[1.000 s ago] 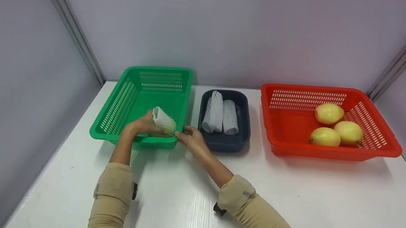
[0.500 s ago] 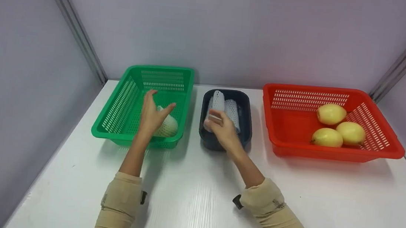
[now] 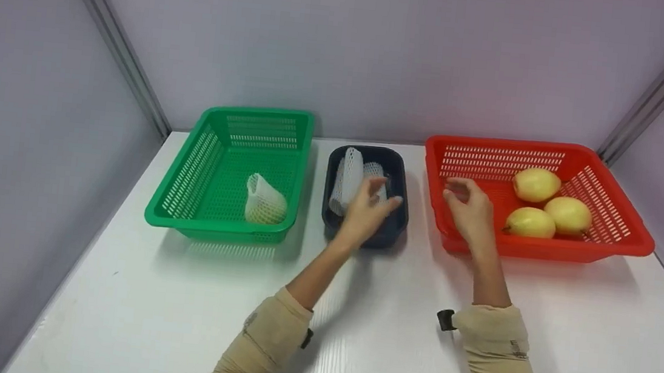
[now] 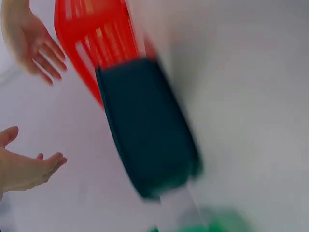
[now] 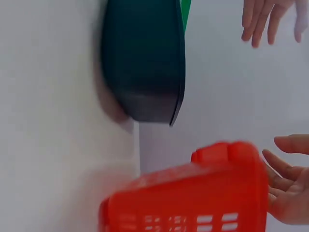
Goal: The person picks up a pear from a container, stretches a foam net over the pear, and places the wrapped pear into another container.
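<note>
My left hand hovers over the dark blue box with nothing in its grasp, thumb and fingers spread apart. White foam net sleeves lie in that box, partly hidden behind the hand. Over the left side of the red basket is my right hand, also holding nothing, with its fingers loosely bent. Several yellow, pear-like fruits lie to its right in the basket. A fruit in a foam net sleeve rests in the front right corner of the green basket.
All three containers stand in a row along the back of the white table. Grey panels close off the back and both sides. In the left wrist view the box stands beside the red basket.
My left hand let go of the sleeved fruit in the green basket and moved right over the dark blue box. My right hand moved right, past the box, to the red basket.
</note>
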Demonstrator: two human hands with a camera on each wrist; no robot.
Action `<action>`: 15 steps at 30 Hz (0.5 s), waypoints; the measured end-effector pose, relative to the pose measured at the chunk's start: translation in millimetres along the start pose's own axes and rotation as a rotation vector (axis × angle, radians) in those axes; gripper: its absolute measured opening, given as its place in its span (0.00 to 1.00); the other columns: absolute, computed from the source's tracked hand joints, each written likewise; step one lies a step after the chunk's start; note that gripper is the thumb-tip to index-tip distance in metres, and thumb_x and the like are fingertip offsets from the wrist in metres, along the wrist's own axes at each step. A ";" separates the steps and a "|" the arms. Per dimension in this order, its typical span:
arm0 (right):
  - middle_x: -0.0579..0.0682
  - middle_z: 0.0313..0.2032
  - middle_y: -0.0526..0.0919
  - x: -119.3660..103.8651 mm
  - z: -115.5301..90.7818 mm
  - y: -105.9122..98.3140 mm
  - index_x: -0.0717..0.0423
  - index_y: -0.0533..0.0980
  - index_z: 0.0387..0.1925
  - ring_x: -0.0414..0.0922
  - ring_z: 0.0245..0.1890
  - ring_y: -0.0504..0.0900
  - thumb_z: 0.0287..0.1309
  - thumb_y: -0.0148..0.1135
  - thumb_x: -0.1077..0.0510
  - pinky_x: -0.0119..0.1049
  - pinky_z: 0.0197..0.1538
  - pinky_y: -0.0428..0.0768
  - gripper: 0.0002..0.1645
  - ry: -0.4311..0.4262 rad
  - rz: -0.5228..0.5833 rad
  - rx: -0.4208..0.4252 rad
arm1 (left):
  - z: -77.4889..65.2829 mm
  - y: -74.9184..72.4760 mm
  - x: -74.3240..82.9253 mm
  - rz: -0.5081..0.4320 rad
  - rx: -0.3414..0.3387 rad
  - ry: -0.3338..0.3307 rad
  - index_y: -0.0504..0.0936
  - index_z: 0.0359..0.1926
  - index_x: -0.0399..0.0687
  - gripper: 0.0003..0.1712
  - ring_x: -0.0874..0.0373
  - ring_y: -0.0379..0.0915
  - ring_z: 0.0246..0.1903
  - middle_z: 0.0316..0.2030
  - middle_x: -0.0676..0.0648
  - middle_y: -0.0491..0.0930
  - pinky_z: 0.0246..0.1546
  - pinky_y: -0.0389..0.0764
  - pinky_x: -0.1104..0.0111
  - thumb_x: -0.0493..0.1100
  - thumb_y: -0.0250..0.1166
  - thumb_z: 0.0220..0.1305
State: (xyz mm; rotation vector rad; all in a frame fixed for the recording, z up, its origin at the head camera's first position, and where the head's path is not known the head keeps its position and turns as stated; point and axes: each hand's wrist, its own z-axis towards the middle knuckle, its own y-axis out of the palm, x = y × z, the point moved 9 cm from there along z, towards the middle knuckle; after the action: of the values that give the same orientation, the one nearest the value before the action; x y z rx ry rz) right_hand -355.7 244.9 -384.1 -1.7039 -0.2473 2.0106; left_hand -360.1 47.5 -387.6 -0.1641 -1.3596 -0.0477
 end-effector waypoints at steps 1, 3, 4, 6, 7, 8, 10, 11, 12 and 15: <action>0.58 0.51 0.75 4.5 0.8 -5.2 0.64 0.70 0.54 0.52 0.52 0.72 0.63 0.55 0.61 0.45 0.54 0.69 0.19 0.014 -0.015 0.003 | -0.7 15.6 -7.0 -0.051 -0.025 -0.065 0.65 0.57 0.34 0.28 0.48 0.60 0.59 0.58 0.37 0.66 0.57 0.62 0.66 0.35 0.63 0.56; 0.59 0.51 0.75 11.4 2.1 -15.6 0.64 0.70 0.53 0.52 0.53 0.72 0.63 0.54 0.60 0.46 0.54 0.70 0.19 0.033 -0.037 0.013 | -2.7 43.2 -20.7 -0.125 -0.056 -0.198 0.64 0.59 0.35 0.30 0.48 0.60 0.59 0.59 0.38 0.65 0.57 0.64 0.64 0.36 0.64 0.56; 0.59 0.50 0.75 13.9 2.6 -21.1 0.65 0.70 0.53 0.53 0.52 0.72 0.63 0.54 0.59 0.46 0.53 0.70 0.19 0.037 -0.051 0.018 | -3.5 55.1 -26.6 -0.151 -0.064 -0.252 0.64 0.60 0.35 0.31 0.47 0.61 0.59 0.59 0.38 0.65 0.56 0.65 0.63 0.37 0.64 0.56; 0.60 0.50 0.75 18.0 3.2 -32.8 0.64 0.70 0.53 0.54 0.53 0.72 0.63 0.54 0.58 0.48 0.53 0.70 0.19 0.042 -0.081 0.021 | -5.3 75.4 -37.4 -0.216 -0.076 -0.352 0.62 0.61 0.34 0.34 0.46 0.62 0.58 0.60 0.38 0.64 0.55 0.66 0.61 0.39 0.64 0.56; 0.61 0.51 0.75 19.6 3.5 -38.9 0.65 0.70 0.53 0.55 0.53 0.71 0.64 0.53 0.58 0.48 0.52 0.70 0.20 0.039 -0.100 0.020 | -6.2 83.3 -42.7 -0.246 -0.073 -0.399 0.62 0.62 0.35 0.34 0.47 0.63 0.57 0.60 0.39 0.64 0.54 0.67 0.60 0.40 0.65 0.56; 0.62 0.51 0.74 21.2 3.8 -44.5 0.65 0.70 0.54 0.56 0.53 0.71 0.64 0.53 0.57 0.49 0.52 0.70 0.20 0.035 -0.119 0.013 | -6.8 90.2 -47.0 -0.288 -0.070 -0.433 0.61 0.62 0.34 0.35 0.47 0.64 0.56 0.59 0.38 0.65 0.54 0.68 0.59 0.39 0.65 0.56; 0.62 0.52 0.73 25.0 4.7 -55.2 0.65 0.69 0.55 0.57 0.51 0.72 0.64 0.52 0.56 0.49 0.48 0.72 0.22 0.029 -0.170 -0.011 | -7.8 102.2 -54.4 -0.399 -0.064 -0.479 0.62 0.60 0.32 0.33 0.46 0.67 0.53 0.56 0.38 0.67 0.53 0.68 0.58 0.36 0.64 0.56; 0.63 0.52 0.73 28.1 5.1 -59.9 0.65 0.68 0.56 0.58 0.49 0.73 0.65 0.51 0.56 0.49 0.46 0.73 0.22 0.037 -0.182 -0.030 | -8.6 106.8 -57.9 -0.455 -0.058 -0.498 0.63 0.59 0.33 0.31 0.47 0.69 0.51 0.54 0.38 0.69 0.52 0.69 0.57 0.34 0.64 0.55; 0.63 0.53 0.72 30.4 5.8 -64.5 0.66 0.67 0.56 0.59 0.49 0.72 0.65 0.51 0.55 0.49 0.47 0.73 0.23 0.038 -0.206 -0.048 | -9.6 110.2 -60.6 -0.497 -0.049 -0.509 0.65 0.57 0.33 0.29 0.47 0.70 0.49 0.51 0.39 0.71 0.51 0.70 0.57 0.33 0.64 0.55; 0.65 0.54 0.69 39.0 9.0 -76.7 0.68 0.64 0.58 0.61 0.50 0.70 0.66 0.49 0.55 0.52 0.50 0.70 0.25 0.052 -0.265 -0.106 | -11.8 116.7 -63.8 -0.575 -0.025 -0.500 0.69 0.52 0.34 0.23 0.49 0.73 0.43 0.44 0.42 0.74 0.50 0.71 0.57 0.28 0.62 0.55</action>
State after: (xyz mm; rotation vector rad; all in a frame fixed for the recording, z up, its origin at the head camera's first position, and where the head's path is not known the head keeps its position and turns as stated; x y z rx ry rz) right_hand -349.3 331.2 -382.7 -1.6852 -0.5407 1.7856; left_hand -347.1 157.1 -462.7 0.2143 -1.8696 -0.5353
